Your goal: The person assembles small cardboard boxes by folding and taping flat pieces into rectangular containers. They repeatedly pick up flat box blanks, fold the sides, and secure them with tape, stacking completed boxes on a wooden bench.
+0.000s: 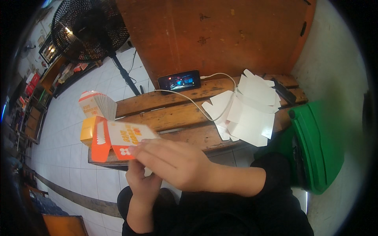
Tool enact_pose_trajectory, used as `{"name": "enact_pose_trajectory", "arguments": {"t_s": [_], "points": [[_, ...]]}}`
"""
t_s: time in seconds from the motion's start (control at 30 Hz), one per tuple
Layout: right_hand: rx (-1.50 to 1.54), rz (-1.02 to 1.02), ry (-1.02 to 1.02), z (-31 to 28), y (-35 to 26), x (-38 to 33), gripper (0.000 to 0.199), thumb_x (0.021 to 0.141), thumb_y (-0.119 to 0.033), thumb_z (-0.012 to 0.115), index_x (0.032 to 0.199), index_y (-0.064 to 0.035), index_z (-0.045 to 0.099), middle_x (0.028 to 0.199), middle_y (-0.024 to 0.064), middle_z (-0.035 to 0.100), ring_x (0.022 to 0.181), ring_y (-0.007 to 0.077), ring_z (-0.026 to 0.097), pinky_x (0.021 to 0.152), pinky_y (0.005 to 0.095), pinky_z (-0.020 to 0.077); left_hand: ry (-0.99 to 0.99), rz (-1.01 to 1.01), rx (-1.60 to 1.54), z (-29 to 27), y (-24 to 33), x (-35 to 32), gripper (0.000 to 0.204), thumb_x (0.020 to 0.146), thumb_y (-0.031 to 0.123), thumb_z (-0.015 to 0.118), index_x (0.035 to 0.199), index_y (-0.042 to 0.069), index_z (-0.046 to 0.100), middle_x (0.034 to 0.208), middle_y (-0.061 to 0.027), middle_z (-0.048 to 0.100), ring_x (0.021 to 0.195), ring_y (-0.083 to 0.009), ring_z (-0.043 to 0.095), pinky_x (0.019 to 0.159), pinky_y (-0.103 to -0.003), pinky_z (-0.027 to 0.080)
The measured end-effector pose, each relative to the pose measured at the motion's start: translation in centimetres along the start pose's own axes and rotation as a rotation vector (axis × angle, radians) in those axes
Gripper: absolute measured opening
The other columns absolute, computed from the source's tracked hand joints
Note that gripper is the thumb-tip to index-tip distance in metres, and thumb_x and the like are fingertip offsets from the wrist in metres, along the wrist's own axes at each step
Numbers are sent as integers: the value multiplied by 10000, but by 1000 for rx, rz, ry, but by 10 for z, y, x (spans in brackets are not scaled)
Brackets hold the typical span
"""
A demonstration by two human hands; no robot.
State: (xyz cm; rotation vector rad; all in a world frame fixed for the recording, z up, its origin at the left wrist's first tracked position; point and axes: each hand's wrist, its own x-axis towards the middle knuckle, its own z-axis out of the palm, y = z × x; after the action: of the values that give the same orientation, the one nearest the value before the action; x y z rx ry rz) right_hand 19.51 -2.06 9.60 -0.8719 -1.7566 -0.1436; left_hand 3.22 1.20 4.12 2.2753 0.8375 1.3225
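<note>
While the right hand (179, 161) holds its near edge, an orange-and-white printed card carton (126, 131) juts left

Where the two bare hands come together, the carton lies just ahead and to the left of the fingers, tilted, its orange flaps outermost. The right hand is closed on its lower right part; the left hand (141, 181) sits just beneath, and whether it grips too cannot be told. Beyond the carton, partly covered by it, a yellow box-shaped item (88, 131) sits at the left end of a brown slatted wooden bench (169, 114), a fanned stack of orange-and-white card pieces (103, 106) behind it. Blank white flattened cartons (252, 118) overlap at the right. Along the far slat, a lit black phone (179, 82) stands propped, a white cable (218, 74) attached. Farthest left stands a black pedestal fan (88, 29).
</note>
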Motion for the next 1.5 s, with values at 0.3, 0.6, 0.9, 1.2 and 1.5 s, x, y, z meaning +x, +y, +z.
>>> {"name": "enact_pose_trajectory", "arguments": {"t_s": [0.3,0.6,0.9,1.2,1.5], "points": [[28,-189,-23,-18,13,7,249,897,-92,748,1133,-22,707,1162,172,738,1074,313,739,908,411,612,403,-258,-1042,-19,-6,11,792,989,697,517,1478,106,318,1462,-193,468,1343,-303,545,1114,-411,479],[209,-43,-57,-10,7,3,280,881,-53,762,1158,-77,735,1133,164,737,1083,307,731,871,399,614,446,-194,-687,-21,-23,1,426,943,104,767,1203,115,430,1195,-153,652,1118,-248,688,999,-382,568],[140,-157,-26,-20,-3,3,267,849,-111,764,1114,-88,739,1058,143,712,1005,287,721,777,361,608,553,-190,-574,-18,9,-4,403,930,117,777,1179,109,459,1105,-143,664,1011,-205,703,890,-344,607],[94,-95,48,-22,-20,6,241,818,-130,761,1048,-64,735,1022,128,694,961,297,721,721,353,609,421,-212,-738,-28,19,-6,501,908,167,831,1217,86,446,1120,-135,675,1021,-187,706,905,-299,579],[77,-126,74,-24,-10,9,251,782,-105,777,1010,-17,722,1016,133,686,954,332,721,751,377,620,419,-180,-680,-23,19,-7,363,952,188,790,1140,62,506,1038,-96,709,934,-140,700,834,-284,579]]}}
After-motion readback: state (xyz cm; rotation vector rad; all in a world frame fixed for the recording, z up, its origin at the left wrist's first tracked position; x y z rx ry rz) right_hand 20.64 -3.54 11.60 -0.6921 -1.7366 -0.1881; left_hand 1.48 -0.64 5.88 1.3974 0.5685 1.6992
